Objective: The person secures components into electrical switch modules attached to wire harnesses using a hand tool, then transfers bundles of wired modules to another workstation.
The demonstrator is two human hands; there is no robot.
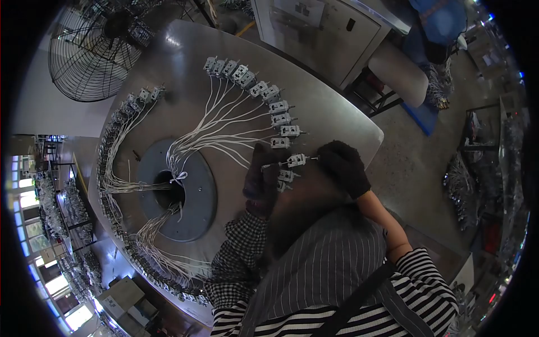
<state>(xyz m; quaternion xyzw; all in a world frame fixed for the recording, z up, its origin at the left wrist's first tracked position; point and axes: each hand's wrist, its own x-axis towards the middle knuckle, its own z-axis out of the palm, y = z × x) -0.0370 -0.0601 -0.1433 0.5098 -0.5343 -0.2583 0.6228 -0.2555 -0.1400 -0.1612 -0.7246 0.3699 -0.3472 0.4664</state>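
A small grey-white wired part (296, 160), boxy with a thin metal pin at its right end, lies between my two gloved hands. My left hand (261, 177), in a dark glove, is closed at the part's left side, its fingers on the short white wire (272, 165) there. On the other side my right hand (343, 167), also dark-gloved, has curled fingers close to the pin's tip; what they pinch is hidden. Similar parts (279, 106) curve in a row above, their white wires (216, 130) running to a tied bundle. A few more sit just below the part.
The metal table (247, 50) has a round grey disc (201, 194) with a hole that wires pass through. More wired parts (106, 140) line the left edge. A caged fan (90, 56) stands at the upper left, a cabinet (331, 39) behind, and another person (441, 22) upper right.
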